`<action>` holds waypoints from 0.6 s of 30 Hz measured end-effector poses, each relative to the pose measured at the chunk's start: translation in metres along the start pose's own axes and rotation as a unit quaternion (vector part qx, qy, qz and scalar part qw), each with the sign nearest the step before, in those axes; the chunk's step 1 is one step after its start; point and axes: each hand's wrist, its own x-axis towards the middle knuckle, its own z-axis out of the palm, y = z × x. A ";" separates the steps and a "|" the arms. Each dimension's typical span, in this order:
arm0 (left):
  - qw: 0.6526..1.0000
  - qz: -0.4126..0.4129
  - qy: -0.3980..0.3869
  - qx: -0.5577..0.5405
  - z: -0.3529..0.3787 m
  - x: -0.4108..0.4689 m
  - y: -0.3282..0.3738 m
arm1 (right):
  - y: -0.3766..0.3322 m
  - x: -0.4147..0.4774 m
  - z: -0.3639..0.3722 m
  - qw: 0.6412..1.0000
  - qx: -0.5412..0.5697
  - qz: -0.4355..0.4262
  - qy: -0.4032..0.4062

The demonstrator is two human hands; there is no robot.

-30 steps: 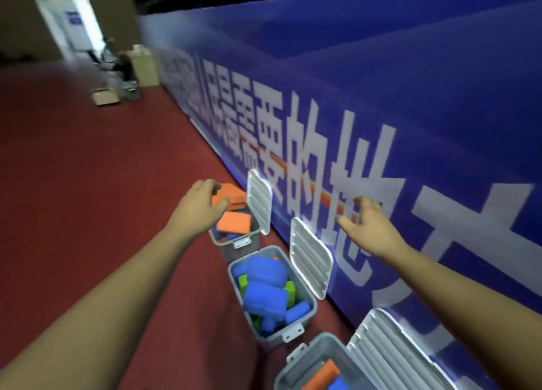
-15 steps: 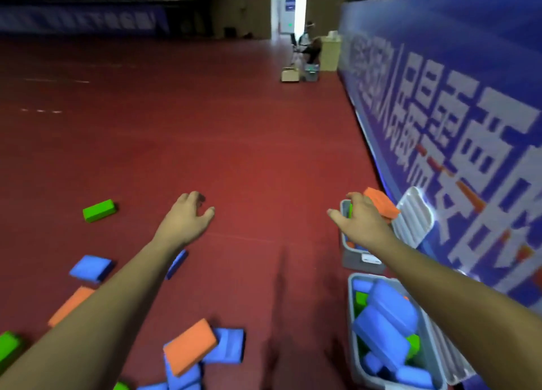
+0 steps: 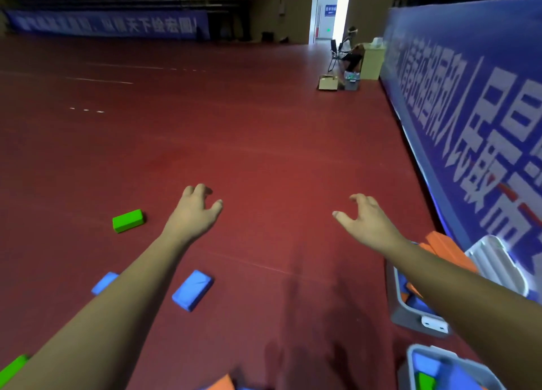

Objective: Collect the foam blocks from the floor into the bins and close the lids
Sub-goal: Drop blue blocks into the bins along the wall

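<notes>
Both hands out over the red floor [image 3: 249, 143], apart, nothing held. Left hand [image 3: 195, 213] grip loose, fingers slightly curled; right hand [image 3: 365, 221] grip wide, thumb and fingers spread. Green block [image 3: 128, 220] on floor left of left hand, blue block [image 3: 192, 290] just beside left forearm. Grey bin [image 3: 407, 316] under right forearm, lid [image 3: 495, 269] up against blue banner [image 3: 469, 96], orange blocks [image 3: 448, 250] heaped in it. Second bin [image 3: 422, 349] bottom right holds blue and green pieces.

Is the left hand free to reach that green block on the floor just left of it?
Probably yes. The left hand is empty, fingers relaxed, and only open floor lies between it and the green block.
</notes>
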 end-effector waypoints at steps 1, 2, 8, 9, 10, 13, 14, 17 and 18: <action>1.000 -0.001 0.002 -0.003 0.004 0.015 -0.001 | -0.002 0.016 0.002 1.000 -0.005 -0.001 -0.001; 1.000 -0.002 0.003 -0.006 0.009 0.031 -0.002 | -0.003 0.034 0.005 1.000 -0.009 -0.003 -0.001; 1.000 -0.023 -0.002 -0.009 0.055 0.124 -0.017 | -0.007 0.159 0.035 0.999 -0.024 -0.033 -0.030; 0.999 -0.031 0.000 -0.008 0.063 0.142 -0.021 | -0.009 0.185 0.041 0.998 -0.025 -0.041 -0.036; 0.999 -0.041 0.003 -0.007 0.071 0.160 -0.025 | -0.012 0.212 0.048 0.997 -0.025 -0.051 -0.042; 0.997 -0.076 0.023 -0.006 0.089 0.214 -0.041 | -0.031 0.298 0.072 0.993 -0.030 -0.090 -0.071; 0.995 -0.092 0.031 -0.004 0.091 0.229 -0.048 | -0.041 0.327 0.081 0.990 -0.032 -0.104 -0.086; 0.987 -0.148 0.062 0.006 0.090 0.261 -0.075 | -0.084 0.405 0.111 0.977 -0.046 -0.158 -0.136; 0.983 -0.169 0.074 0.012 0.087 0.267 -0.086 | -0.103 0.428 0.123 0.971 -0.049 -0.178 -0.148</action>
